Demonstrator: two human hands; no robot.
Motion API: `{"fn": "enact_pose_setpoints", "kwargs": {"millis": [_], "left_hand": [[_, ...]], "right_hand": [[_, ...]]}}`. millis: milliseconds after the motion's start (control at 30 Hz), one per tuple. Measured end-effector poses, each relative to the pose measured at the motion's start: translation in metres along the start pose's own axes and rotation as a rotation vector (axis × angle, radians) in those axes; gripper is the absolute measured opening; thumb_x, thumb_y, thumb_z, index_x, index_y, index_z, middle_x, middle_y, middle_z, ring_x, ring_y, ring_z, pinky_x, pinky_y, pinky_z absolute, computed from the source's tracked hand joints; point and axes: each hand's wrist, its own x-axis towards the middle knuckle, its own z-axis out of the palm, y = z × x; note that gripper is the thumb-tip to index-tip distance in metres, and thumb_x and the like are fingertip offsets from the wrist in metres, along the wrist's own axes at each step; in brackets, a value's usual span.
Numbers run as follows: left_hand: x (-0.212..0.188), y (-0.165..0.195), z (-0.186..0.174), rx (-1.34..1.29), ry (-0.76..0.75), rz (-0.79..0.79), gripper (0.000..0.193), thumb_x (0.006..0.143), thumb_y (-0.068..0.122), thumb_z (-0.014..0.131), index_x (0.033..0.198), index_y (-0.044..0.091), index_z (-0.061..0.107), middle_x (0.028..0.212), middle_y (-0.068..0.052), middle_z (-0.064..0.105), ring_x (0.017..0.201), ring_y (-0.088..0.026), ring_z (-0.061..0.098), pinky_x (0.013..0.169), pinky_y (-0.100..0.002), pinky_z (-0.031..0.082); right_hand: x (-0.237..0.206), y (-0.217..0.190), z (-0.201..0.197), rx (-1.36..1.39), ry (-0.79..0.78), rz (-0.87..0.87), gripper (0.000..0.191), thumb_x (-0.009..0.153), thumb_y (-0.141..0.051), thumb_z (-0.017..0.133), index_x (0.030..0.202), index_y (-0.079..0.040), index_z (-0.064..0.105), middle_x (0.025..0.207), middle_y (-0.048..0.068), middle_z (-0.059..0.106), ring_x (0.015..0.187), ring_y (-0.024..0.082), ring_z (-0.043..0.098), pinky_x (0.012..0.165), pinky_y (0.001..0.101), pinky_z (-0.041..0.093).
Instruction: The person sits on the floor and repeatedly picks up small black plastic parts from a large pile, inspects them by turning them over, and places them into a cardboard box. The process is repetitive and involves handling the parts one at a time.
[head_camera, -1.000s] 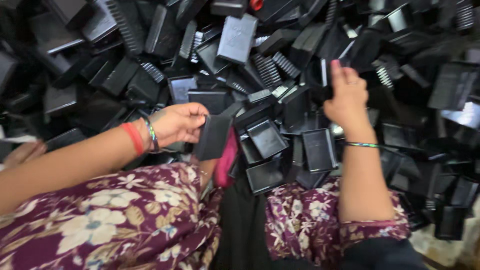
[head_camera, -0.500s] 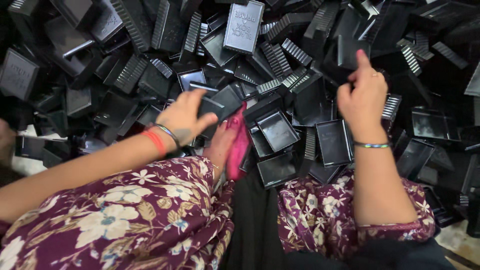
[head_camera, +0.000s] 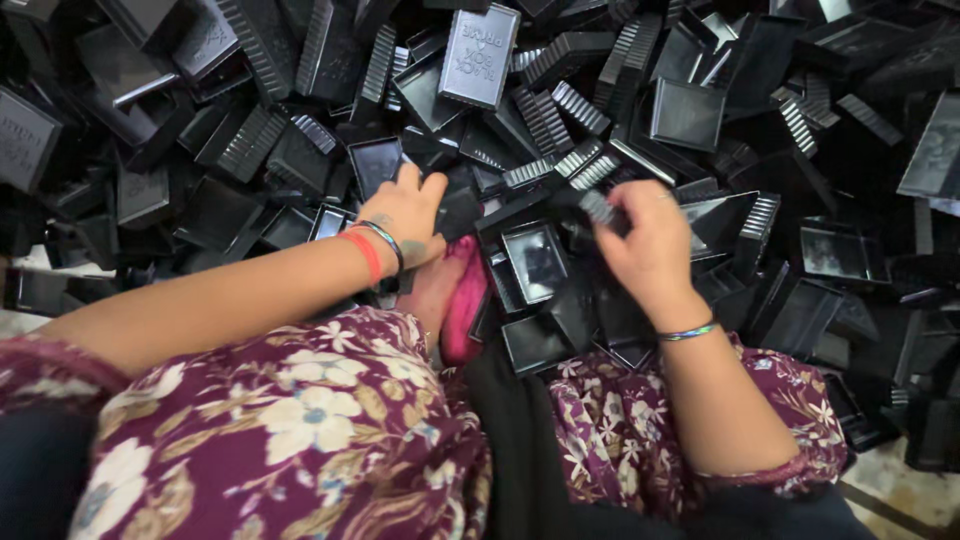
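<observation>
A big heap of black plastic box parts (head_camera: 690, 115), flat lids and ribbed trays, fills the view. My left hand (head_camera: 408, 215), with red and metal bangles at the wrist, rests on the heap and grips a flat black piece (head_camera: 458, 212). My right hand (head_camera: 648, 240), a thin bangle at its wrist, is closed around a small ribbed black piece (head_camera: 598, 207) just above an open black tray (head_camera: 535, 262). The two hands are close together near the middle of the heap.
My knees in floral maroon cloth (head_camera: 300, 420) lie below the hands, and a pink cloth (head_camera: 465, 300) shows between them. A grey embossed lid (head_camera: 480, 55) lies at the top of the pile. A strip of pale floor (head_camera: 900, 490) shows at lower right.
My right hand has come down and left from the upper right of the pile, now holding a ribbed piece. My left hand has shifted slightly up, still on its flat piece.
</observation>
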Motion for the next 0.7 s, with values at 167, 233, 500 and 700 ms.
{"fn": "enact_pose_setpoints", "kwargs": {"millis": [167, 233, 500, 700], "left_hand": [[0.004, 0.014, -0.041, -0.286, 0.132, 0.142, 0.106, 0.072, 0.041, 0.087, 0.155, 0.01, 0.029, 0.132, -0.031, 0.048, 0.111, -0.048, 0.06, 0.099, -0.049, 0.05], [0.005, 0.033, -0.051, -0.584, 0.143, 0.264, 0.116, 0.068, 0.049, 0.09, 0.156, 0.01, 0.026, 0.136, -0.028, 0.053, 0.121, -0.041, 0.06, 0.103, -0.044, 0.05], [0.001, 0.091, -0.026, -0.98, -0.018, 0.388, 0.121, 0.069, 0.042, 0.092, 0.161, 0.012, 0.02, 0.129, -0.018, 0.065, 0.119, -0.026, 0.066, 0.104, -0.037, 0.053], [0.011, 0.093, -0.014, -1.213, -0.154, 0.335, 0.118, 0.07, 0.036, 0.092, 0.161, 0.011, 0.021, 0.131, -0.015, 0.058, 0.118, -0.022, 0.063, 0.102, -0.037, 0.054]], "right_hand": [[0.002, 0.013, -0.026, 0.761, 0.372, 0.057, 0.04, 0.097, 0.003, 0.065, 0.133, -0.004, 0.048, 0.13, 0.014, 0.058, 0.126, 0.026, 0.057, 0.115, 0.0352, 0.045], [-0.003, -0.003, -0.026, 1.164, 0.246, 0.234, 0.055, 0.085, 0.001, 0.063, 0.135, -0.009, 0.042, 0.127, 0.013, 0.06, 0.121, 0.026, 0.059, 0.108, 0.0372, 0.047], [-0.03, -0.052, 0.0, 1.354, -0.427, 0.145, 0.083, 0.085, 0.005, 0.07, 0.154, -0.013, 0.028, 0.154, 0.009, 0.039, 0.147, 0.023, 0.037, 0.121, 0.0393, 0.034], [-0.03, -0.03, -0.007, 1.406, -0.433, 0.262, 0.079, 0.084, 0.002, 0.071, 0.152, -0.011, 0.033, 0.151, 0.009, 0.044, 0.143, 0.022, 0.044, 0.116, 0.0375, 0.042]]}}
